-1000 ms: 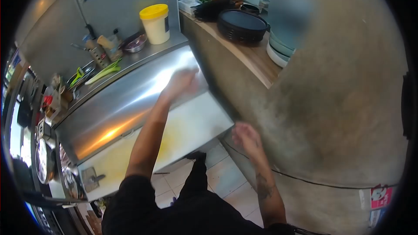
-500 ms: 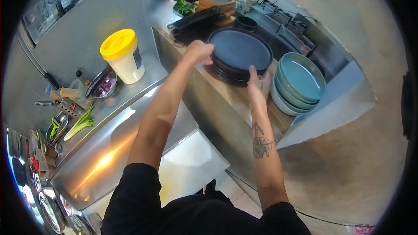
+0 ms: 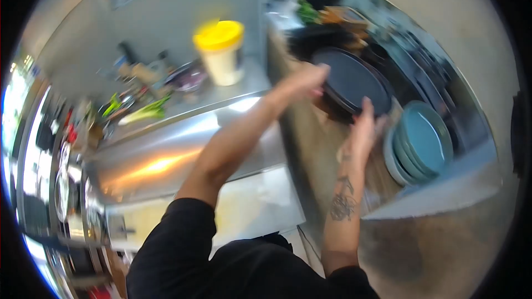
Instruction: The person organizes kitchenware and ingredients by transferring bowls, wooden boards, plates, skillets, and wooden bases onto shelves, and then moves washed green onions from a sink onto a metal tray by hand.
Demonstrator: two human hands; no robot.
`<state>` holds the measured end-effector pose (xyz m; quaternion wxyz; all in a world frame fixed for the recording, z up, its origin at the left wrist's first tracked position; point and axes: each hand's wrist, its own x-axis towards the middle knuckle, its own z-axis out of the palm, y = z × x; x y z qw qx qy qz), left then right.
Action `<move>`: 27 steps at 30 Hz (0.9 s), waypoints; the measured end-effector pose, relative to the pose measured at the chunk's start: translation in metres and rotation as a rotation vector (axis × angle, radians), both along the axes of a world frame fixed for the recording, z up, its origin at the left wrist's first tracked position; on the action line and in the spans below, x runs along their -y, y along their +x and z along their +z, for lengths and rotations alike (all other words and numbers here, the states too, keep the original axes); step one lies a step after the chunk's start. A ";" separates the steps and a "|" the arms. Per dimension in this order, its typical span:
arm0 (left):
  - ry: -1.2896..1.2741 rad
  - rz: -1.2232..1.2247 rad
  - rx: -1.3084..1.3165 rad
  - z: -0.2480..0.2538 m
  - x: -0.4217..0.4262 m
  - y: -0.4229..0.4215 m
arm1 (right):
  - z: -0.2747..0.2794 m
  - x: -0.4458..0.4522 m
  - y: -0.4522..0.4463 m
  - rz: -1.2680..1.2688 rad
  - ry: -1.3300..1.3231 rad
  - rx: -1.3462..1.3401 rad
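Note:
A round dark plate (image 3: 354, 80) is tilted between my hands at the right counter. My left hand (image 3: 311, 80) pinches its left rim. My right hand (image 3: 361, 131) grips the near rim, thumb on top and fingers underneath. Another dark rim shows behind and below the plate, but blur hides how many plates I hold. Just right of my right hand stands a stack of blue-green bowls (image 3: 425, 139), close to the plate.
A tub with a yellow lid (image 3: 219, 37) stands on the steel counter (image 3: 252, 80), near a bowl of purple pieces (image 3: 191, 77) and green stalks (image 3: 147, 112). Black pans (image 3: 318, 40) lie behind the plate. A pale partition (image 3: 443, 191) borders the bowls.
The view has swung left, so the scene sits further right and is blurred. Both hands keep hold of the plate, which now looks more tilted and slightly apart from what lies beneath.

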<state>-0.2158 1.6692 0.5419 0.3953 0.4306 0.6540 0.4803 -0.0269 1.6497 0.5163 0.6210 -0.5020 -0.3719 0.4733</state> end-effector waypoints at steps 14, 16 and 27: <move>0.233 0.437 0.187 0.013 0.385 -0.049 | -0.007 0.230 -0.080 0.634 -0.044 -0.482; 0.278 0.540 0.141 0.018 0.463 -0.073 | 0.021 0.308 -0.131 0.713 -0.085 -0.493; 0.136 1.074 -0.612 0.207 0.861 -0.349 | 0.179 0.642 -0.502 1.636 -0.001 -0.661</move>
